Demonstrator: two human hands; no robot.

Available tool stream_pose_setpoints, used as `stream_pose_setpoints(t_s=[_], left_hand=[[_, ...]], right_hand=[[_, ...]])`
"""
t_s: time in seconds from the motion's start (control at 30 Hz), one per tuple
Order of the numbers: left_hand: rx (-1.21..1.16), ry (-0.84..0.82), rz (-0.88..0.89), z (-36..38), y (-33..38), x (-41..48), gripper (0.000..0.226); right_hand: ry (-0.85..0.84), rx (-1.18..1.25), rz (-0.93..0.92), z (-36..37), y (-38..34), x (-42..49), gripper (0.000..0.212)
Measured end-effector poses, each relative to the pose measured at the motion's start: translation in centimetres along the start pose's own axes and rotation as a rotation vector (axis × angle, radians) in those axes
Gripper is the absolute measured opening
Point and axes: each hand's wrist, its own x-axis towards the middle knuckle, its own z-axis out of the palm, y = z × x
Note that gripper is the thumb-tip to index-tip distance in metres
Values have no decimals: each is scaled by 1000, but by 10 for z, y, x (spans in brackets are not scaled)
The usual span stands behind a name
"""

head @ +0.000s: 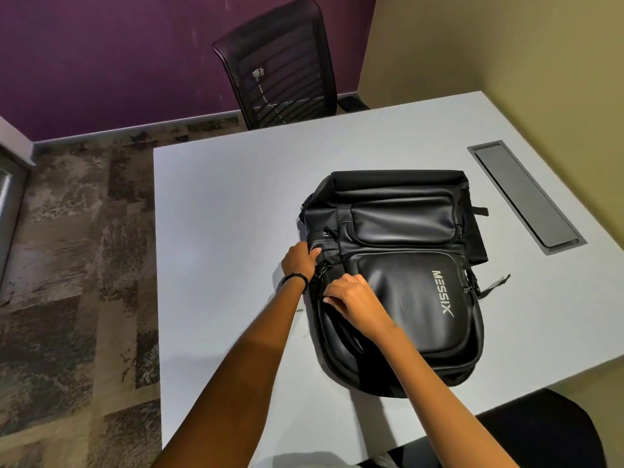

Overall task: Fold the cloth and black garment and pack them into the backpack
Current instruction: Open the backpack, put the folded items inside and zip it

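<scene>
A black backpack with white lettering lies flat on the white table, front side up. My left hand grips the backpack's left side near a zipper. Just below it, my right hand has its fingers curled at the left edge of the bag, pinching something small there, apparently a zipper pull. No cloth or black garment is visible outside the bag.
A grey cable tray cover is set into the table to the right of the bag. A black mesh office chair stands at the table's far side. Another dark chair seat is at the near right corner. Patterned carpet lies to the left.
</scene>
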Motion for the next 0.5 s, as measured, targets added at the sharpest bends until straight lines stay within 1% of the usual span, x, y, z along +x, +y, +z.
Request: stream_pose_setpoints(t_s=[0.1,0.23,0.33,0.4,0.47,0.5], left_hand=[[-3,-4,-1,0,1,-2,35],[1,3,13,-2,2,-6,34],[-7,-13,14,-3,2,-7,34],[-21,-34,9,-5,3,-8,34],[-20,-28,27,-8,2,-12,42],[-1,11,57,-10,1,-16,47]], right_hand=[[4,28,-2,-4,-5,-15,12],[-67,111,22,-10,-11,-44,17],[-106,166,73,-13,-9,-69,18],[-93,179,107,-13,-9,-79,20],[-73,181,135,-11,-13,-84,20],[-54,182,154,-9,-17,-85,19]])
